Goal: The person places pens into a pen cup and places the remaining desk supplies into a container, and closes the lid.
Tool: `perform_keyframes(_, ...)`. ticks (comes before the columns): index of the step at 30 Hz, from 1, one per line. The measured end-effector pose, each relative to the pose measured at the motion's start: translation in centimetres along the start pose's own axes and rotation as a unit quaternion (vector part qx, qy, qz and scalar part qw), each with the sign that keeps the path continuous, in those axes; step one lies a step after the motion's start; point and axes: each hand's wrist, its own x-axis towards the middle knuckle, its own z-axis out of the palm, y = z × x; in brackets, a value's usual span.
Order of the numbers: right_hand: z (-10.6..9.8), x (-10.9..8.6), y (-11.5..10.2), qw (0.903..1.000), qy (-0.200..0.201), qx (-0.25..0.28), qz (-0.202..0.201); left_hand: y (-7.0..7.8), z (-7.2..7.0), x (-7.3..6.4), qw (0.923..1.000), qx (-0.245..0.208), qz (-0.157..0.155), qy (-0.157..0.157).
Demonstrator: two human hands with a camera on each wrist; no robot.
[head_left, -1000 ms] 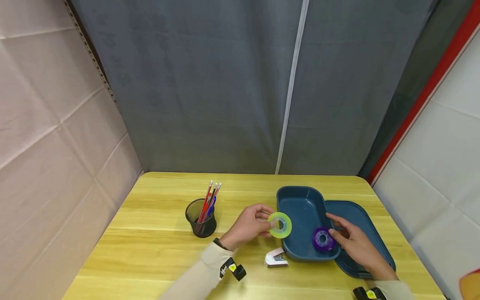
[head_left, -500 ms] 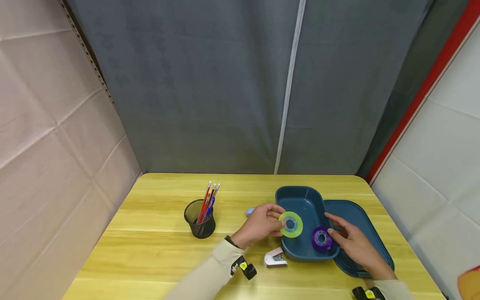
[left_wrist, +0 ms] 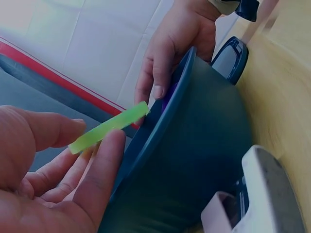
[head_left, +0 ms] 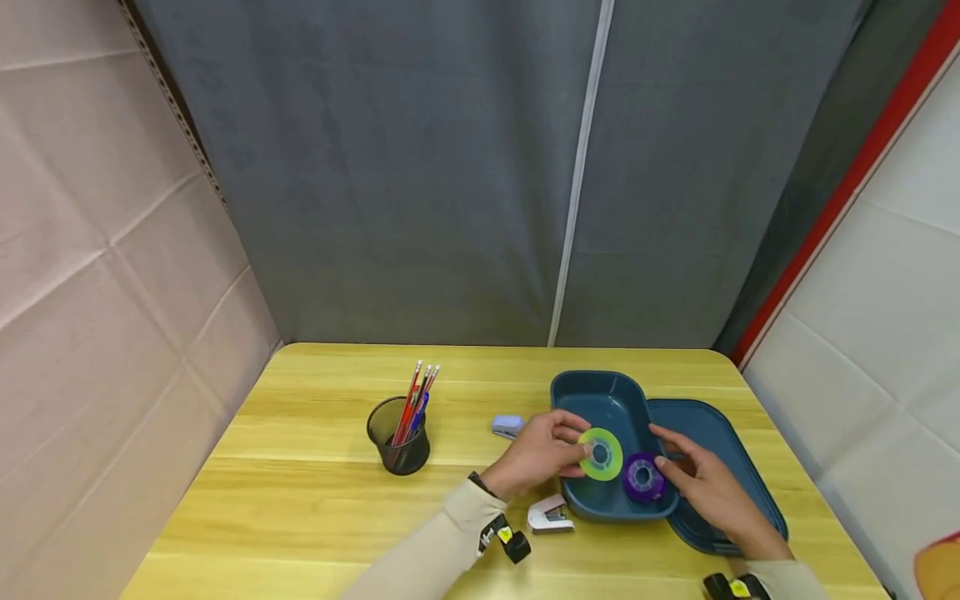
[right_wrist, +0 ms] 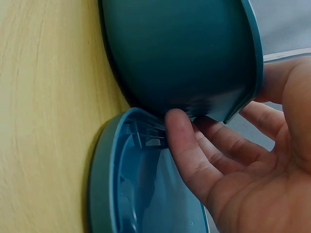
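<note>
The left hand (head_left: 534, 456) pinches the green tape (head_left: 612, 467) above the box (head_left: 600, 405), well short of its far edge. The right hand (head_left: 708, 487) grips the box's right rim beside the purple tape (head_left: 635, 492); a white stapler (head_left: 543, 522) sits just outside its near-left edge.

No readable writing in any view

No letters, numbers, brands or signs can be read in the head view or in either wrist view. In the lower middle of the head view, the dark wrist strap (head_left: 492, 528) over the left sleeve (head_left: 442, 542) bears a yellow patch (head_left: 505, 534), with whitish marks (head_left: 486, 540) beside it, all too small to make out. At the bottom edge, right of centre, a second yellow patch (head_left: 739, 588) sits at the right wrist, equally illegible. In the lower right part, the lime tape roll (head_left: 615, 457) and the purple tape roll (head_left: 632, 481) are too small to tell whether their hubs carry print.
</note>
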Motion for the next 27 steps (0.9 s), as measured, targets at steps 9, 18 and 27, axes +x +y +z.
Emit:
perform_keyframes(9,0.1,-0.1,-0.2,1.0000,0.002,-0.006,-0.001,-0.2,0.5,0.0,0.9990,-0.031,0.013,-0.031)
perform_keyframes(18,0.0,-0.3,-0.3,1.0000,0.003,0.000,-0.002,-0.6,-0.3,-0.4,0.9988,-0.038,0.016,-0.028)
perform_keyframes(27,-0.1,-0.4,-0.2,0.9999,-0.005,0.014,0.007,-0.5,-1.6,-1.1,0.9991,-0.039,0.016,-0.009)
